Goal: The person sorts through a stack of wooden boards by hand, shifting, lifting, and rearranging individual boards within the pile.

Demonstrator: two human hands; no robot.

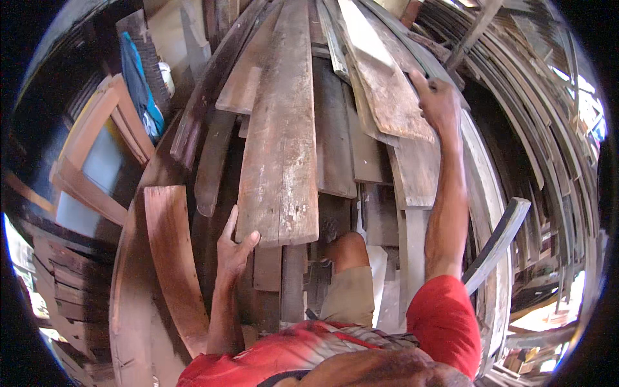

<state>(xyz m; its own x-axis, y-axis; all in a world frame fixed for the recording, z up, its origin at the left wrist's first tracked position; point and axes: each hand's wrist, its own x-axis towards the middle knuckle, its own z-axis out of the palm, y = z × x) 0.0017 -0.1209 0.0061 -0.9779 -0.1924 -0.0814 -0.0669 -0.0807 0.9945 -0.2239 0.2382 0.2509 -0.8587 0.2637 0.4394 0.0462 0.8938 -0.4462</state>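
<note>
A long, wide wooden plank (pixel 278 142) with worn, whitish patches lies lengthwise in front of me. My left hand (pixel 234 251) is at its near left corner, thumb over the end and fingers along the left edge, gripping it. To the right, my right hand (pixel 441 106) is stretched forward beside the right edge of another weathered plank (pixel 396 97), which has a bright patch of light on it. One finger of that hand points out away from me; the others are partly hidden. Whether it touches the plank I cannot tell.
Several boards lie stacked beneath, among them a dark plank (pixel 334 129). A curved reddish board (pixel 171 258) stands out at left, near a wooden frame (pixel 103 148) and a blue cloth (pixel 140 84). A narrow beam (pixel 496 245) slants up at right, before racked timber (pixel 522 103).
</note>
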